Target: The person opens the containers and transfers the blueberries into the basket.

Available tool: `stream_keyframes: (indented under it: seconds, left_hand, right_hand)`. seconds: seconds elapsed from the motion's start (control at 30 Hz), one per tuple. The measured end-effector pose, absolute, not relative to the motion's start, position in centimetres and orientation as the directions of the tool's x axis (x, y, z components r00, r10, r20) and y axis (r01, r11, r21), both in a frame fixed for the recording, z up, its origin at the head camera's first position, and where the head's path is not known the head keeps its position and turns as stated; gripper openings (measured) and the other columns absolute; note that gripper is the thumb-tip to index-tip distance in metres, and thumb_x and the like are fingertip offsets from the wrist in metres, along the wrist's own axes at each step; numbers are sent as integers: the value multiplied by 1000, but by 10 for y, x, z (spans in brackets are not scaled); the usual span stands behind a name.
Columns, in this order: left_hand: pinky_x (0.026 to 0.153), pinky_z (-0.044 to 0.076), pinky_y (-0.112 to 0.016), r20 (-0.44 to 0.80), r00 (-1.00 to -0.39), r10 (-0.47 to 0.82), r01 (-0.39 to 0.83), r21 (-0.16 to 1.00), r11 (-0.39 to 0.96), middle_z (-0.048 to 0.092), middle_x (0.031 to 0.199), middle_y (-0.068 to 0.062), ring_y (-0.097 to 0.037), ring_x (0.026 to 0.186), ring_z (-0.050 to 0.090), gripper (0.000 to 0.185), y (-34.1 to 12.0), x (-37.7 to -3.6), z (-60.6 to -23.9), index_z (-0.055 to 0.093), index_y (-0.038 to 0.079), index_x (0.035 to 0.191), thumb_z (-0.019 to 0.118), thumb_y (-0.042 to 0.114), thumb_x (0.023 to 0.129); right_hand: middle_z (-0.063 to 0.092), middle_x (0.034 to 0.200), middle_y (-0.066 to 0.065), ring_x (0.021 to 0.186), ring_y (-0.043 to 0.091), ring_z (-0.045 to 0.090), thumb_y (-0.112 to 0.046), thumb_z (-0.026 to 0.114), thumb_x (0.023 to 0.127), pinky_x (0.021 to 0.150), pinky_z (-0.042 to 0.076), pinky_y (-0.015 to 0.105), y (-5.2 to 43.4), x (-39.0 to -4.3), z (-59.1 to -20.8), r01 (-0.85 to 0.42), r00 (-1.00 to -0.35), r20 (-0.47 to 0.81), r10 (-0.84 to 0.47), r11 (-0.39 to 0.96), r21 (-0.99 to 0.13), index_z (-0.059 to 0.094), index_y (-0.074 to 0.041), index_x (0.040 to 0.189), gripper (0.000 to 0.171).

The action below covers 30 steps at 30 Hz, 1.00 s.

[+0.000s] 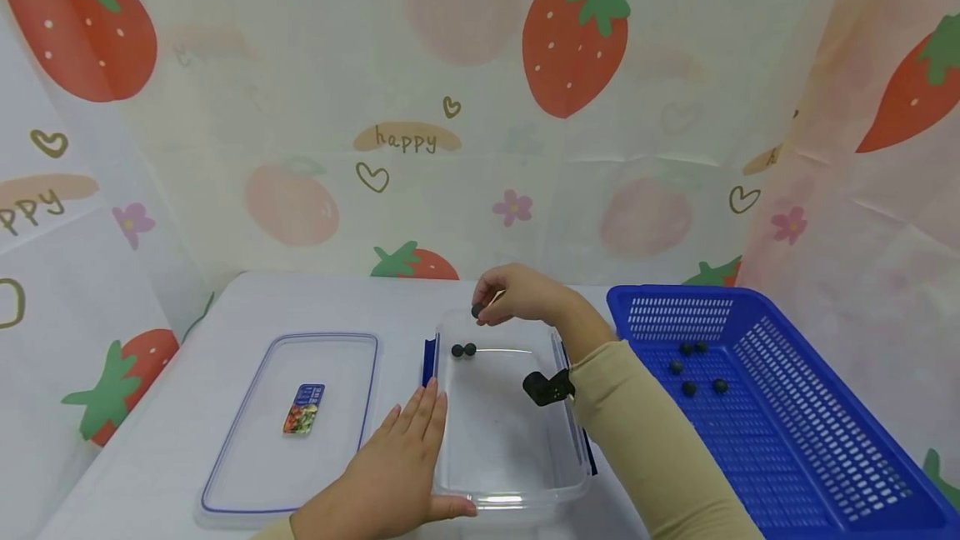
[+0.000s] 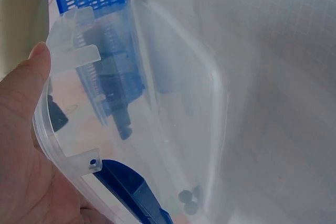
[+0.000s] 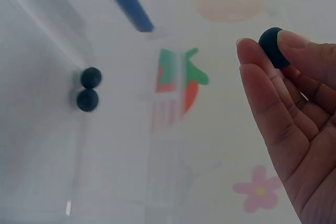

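A clear plastic box point(image 1: 510, 440) with blue side latches stands in the middle of the table. My left hand point(image 1: 393, 461) rests against its near left corner, fingers straight along the left side and thumb at the front rim point(image 2: 39, 93). Over the far end of the box, my right hand point(image 1: 517, 294) pinches a small dark ball point(image 3: 273, 47) between thumb and fingertips. Two similar balls point(image 3: 89, 90) lie side by side on the box floor, near its far left corner.
A clear lid point(image 1: 255, 465) with a blue edge and a coloured label point(image 1: 303, 409) lies left of the box. To the right, a blue perforated basket point(image 1: 772, 432) holds several dark balls point(image 1: 688, 388). A strawberry-printed sheet point(image 1: 480, 148) hangs behind the table.
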<state>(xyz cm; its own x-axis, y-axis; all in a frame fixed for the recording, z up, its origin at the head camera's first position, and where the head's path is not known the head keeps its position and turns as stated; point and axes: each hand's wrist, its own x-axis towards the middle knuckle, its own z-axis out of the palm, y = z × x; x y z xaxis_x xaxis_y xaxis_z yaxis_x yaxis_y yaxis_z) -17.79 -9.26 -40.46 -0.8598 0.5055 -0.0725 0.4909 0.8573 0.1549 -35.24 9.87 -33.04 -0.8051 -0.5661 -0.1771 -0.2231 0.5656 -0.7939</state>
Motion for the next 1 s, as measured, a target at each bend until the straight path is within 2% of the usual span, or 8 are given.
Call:
stream_keyframes:
  seconds: [0.37,0.57,0.73,1.0]
  left_hand:
    - [104,24,-53,-62,-858,511,498,147,854,14,149,-22,-33,138,12,116,-93,-175,-405,19,-4,143,36,84,68]
    - [105,23,-51,-60,-859,508,495,149,856,14,149,-22,-33,138,11,114,-93,-174,-403,19,-4,143,40,81,70]
    - [105,23,-52,-60,-860,507,494,156,855,14,149,-22,-33,138,12,114,-93,-174,-401,19,-4,143,41,80,70]
    - [106,21,-51,-67,-860,505,491,157,857,12,150,-21,-33,138,10,113,-93,-174,-402,18,-4,143,41,80,71]
  right_hand:
    - [61,97,13,90,20,63,-1,62,83,81,51,33,152,-348,-295,-283,-819,-70,-569,507,-814,59,-2,100,17]
    - [59,99,16,94,27,62,-5,62,85,83,50,36,190,-344,-284,-312,-842,-9,-540,499,-808,57,1,103,20]
    - [59,96,17,90,24,64,-4,63,84,78,51,30,228,-340,-281,-319,-875,36,-483,519,-793,57,3,101,20]
    - [58,98,17,82,14,62,-9,64,85,74,52,24,290,-328,-283,-247,-931,36,-364,554,-795,53,7,106,28]
